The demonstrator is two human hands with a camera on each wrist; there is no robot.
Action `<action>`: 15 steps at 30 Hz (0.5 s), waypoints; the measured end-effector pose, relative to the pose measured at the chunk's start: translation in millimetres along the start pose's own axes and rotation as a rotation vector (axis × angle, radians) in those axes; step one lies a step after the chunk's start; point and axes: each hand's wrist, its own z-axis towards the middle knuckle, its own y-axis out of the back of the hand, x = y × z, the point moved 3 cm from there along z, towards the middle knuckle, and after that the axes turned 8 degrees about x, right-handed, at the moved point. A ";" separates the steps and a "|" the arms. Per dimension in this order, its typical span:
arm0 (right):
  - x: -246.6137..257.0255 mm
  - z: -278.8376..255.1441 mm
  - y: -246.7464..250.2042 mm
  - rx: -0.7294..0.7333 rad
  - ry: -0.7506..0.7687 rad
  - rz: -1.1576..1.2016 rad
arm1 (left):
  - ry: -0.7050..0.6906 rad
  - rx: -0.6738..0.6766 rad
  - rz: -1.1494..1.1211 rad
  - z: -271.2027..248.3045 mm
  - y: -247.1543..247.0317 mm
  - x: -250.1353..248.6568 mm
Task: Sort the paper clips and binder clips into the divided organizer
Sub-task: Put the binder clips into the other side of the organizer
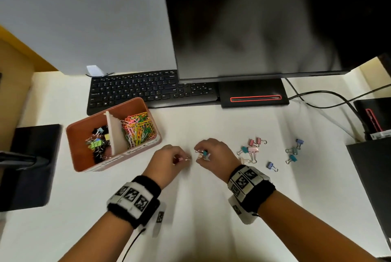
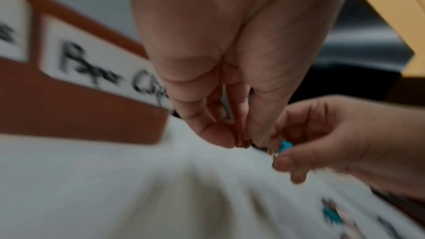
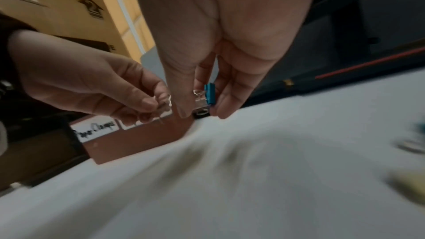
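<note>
The brown divided organizer [image 1: 84, 134] stands on the left of the table, with binder clips [image 1: 97, 143] in its left half and coloured paper clips [image 1: 138, 128] in its right half. In front of it my left hand [image 1: 183, 159] pinches a small binder clip [image 3: 163, 104] by its wire handles; its body looks pink. Close beside it my right hand [image 1: 201, 154] grips a teal binder clip [image 3: 209, 94] between thumb and fingers, with another pale clip against it. Both hands hover just over the table. Several loose binder clips [image 1: 251, 149] lie to the right.
A black keyboard [image 1: 148, 90] and a monitor stand [image 1: 254, 94] lie behind the work area. Cables [image 1: 330, 96] run off to the right. Dark objects sit at the left edge [image 1: 29, 166] and right edge [image 1: 370, 168]. The organizer's front wall [image 2: 80, 106] carries handwritten labels.
</note>
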 end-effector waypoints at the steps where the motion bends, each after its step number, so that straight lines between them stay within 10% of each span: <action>1: 15.2 4.2 -2.4 0.005 0.044 0.006 | 0.006 -0.044 -0.054 -14.2 14.9 4.7; 9: 168.0 66.9 -47.2 0.056 0.375 -0.015 | 0.313 -0.496 -0.268 -98.4 133.1 94.1; 15: 210.2 94.1 -72.6 0.125 0.338 -0.007 | 0.367 -0.483 -0.302 -89.5 147.7 115.2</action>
